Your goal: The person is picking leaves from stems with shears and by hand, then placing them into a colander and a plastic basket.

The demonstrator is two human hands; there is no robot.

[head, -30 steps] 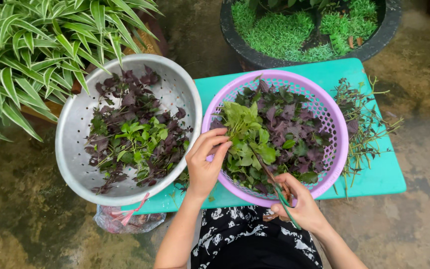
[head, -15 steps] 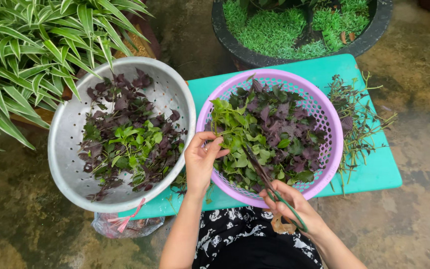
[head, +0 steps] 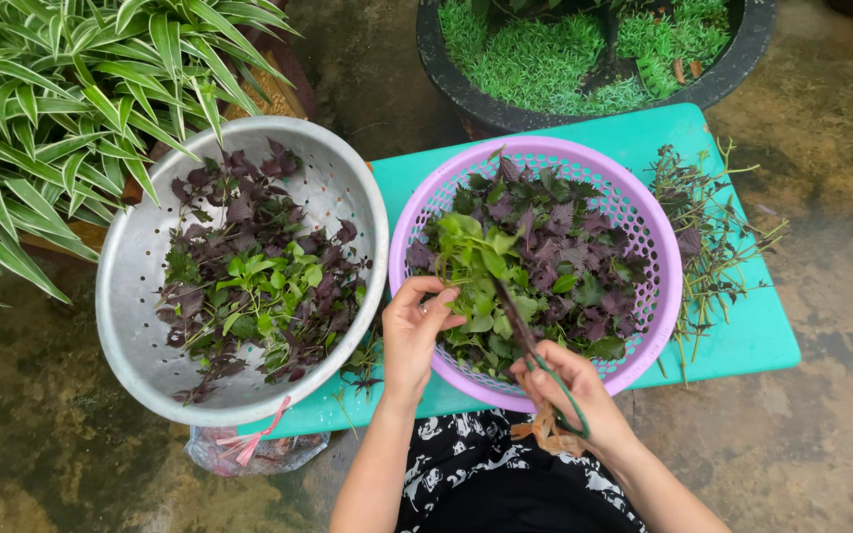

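A purple plastic basket (head: 659, 243) full of green and purple leafy herbs stands on a teal table (head: 748, 341). My right hand (head: 573, 389) grips a herb sprig (head: 480, 259) by its stem end, over the basket's near rim. My left hand (head: 414, 332) pinches green leaves of that sprig at the basket's left edge. To the left, a metal colander (head: 135, 279) holds picked purple and green leaves.
Bare stripped stems (head: 708, 229) lie on the table right of the basket. A striped-leaf plant (head: 56, 94) is at the upper left, a dark pot of small green plants (head: 584, 61) behind the table. A plastic bag (head: 254, 453) lies under the colander on wet concrete.
My left hand has shifted slightly on the sprig's leaves and the sprig has tilted lower over the basket. My right hand keeps its grip on the stem.
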